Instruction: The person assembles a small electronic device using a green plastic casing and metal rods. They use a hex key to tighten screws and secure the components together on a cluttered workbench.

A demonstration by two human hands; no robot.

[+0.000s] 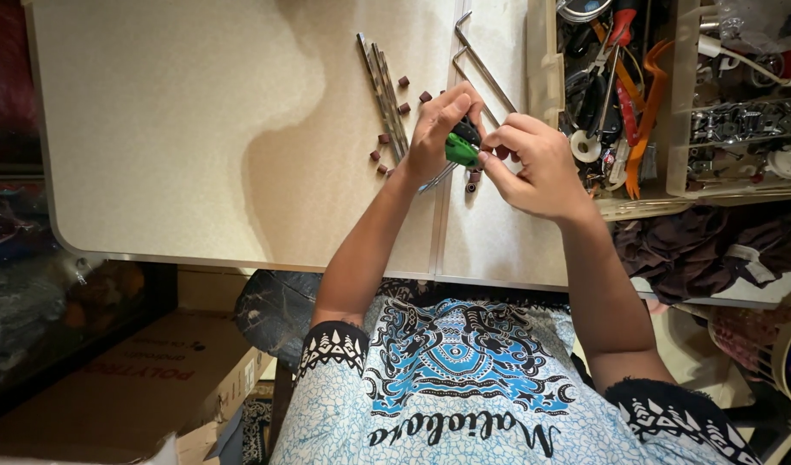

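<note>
Screwdriver (pixel 461 146) sits pinched between left hand (pixel 438 129) and right hand (pixel 537 164).

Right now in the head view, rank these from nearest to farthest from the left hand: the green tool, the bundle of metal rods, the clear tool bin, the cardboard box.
1. Green tool: held in the left hand, with the right hand also on it.
2. Bundle of metal rods: on the table, just beside the hand.
3. Clear tool bin: past the right hand, at the table's edge.
4. Cardboard box: on the floor, farthest.

A green-and-black-handled screwdriver (pixel 461 148), held above the pale tabletop between both hands, its metal shaft slanting down-left past the left wrist
</note>
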